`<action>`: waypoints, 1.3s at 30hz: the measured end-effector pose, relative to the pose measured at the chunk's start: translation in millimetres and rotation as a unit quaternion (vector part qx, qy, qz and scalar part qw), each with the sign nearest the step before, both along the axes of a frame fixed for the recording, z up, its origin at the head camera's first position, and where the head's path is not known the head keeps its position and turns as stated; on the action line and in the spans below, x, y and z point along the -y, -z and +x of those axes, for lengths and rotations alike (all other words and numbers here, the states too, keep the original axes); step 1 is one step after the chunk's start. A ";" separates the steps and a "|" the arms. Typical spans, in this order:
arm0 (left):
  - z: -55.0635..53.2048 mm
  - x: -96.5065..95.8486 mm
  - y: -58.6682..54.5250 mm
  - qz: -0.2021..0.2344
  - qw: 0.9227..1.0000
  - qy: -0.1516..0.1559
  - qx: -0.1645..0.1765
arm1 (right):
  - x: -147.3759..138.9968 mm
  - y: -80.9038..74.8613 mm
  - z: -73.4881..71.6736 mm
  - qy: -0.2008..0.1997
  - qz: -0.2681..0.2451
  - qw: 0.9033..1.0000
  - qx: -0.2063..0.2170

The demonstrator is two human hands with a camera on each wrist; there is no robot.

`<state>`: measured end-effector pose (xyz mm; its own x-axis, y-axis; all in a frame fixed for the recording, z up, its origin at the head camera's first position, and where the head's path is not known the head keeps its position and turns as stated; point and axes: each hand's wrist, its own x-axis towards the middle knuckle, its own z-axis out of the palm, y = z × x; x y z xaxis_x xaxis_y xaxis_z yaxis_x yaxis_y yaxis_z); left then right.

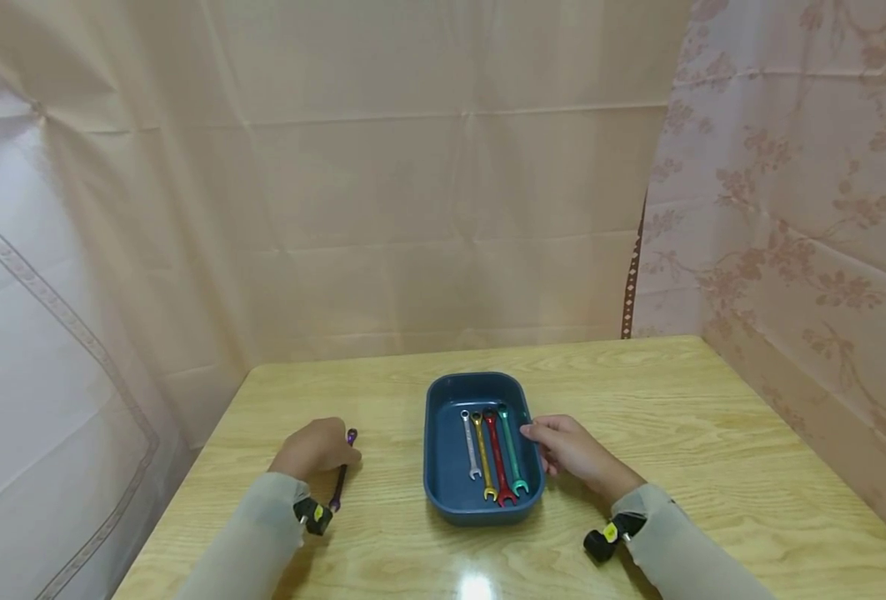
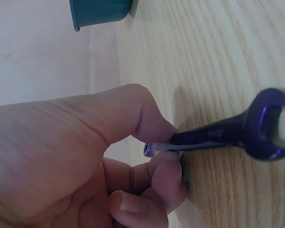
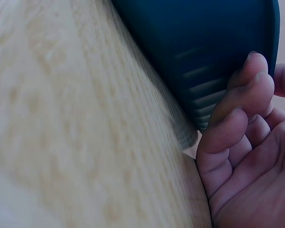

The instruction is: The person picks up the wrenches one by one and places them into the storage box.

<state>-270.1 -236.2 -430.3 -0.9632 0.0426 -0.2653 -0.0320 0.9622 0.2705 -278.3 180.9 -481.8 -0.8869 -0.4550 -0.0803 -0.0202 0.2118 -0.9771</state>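
My left hand (image 1: 315,447) pinches a purple combination wrench (image 1: 340,485) between thumb and fingers, left of a dark blue tray (image 1: 443,467). In the left wrist view the wrench's open jaw end (image 2: 263,126) points away from the hand, close over the wood. My right hand (image 1: 578,450) grips the tray's right side, thumb over the rim and fingers against the outer wall (image 3: 199,57). Inside the tray, side by side, lie a silver wrench (image 1: 470,446), a yellow wrench (image 1: 483,454), a red wrench (image 1: 497,458) and a green wrench (image 1: 513,450).
The tray stands on a light wood table (image 1: 638,392). Behind the table hangs a beige curtain (image 1: 427,183), and a flowered cloth (image 1: 810,208) hangs along the right. Each wrist wears a small black camera, such as the right one (image 1: 603,542).
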 end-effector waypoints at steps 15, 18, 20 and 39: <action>-1.0 -3.6 0.3 -0.014 1.000 0.005 0.006 | -0.1 3.0 0.1 -0.002 -0.007 1.000 -0.006; 0.0 -3.7 0.2 -0.014 1.000 0.005 0.004 | 0.7 2.6 -0.1 -0.002 -0.006 1.000 -0.004; 0.9 -3.4 -0.6 -0.012 1.000 0.004 0.005 | 1.4 1.9 -0.6 -0.003 -0.003 1.000 -0.002; 2.1 -1.6 -9.6 0.033 0.999 0.003 0.000 | 1.1 2.2 -0.1 0.009 0.006 1.000 -0.007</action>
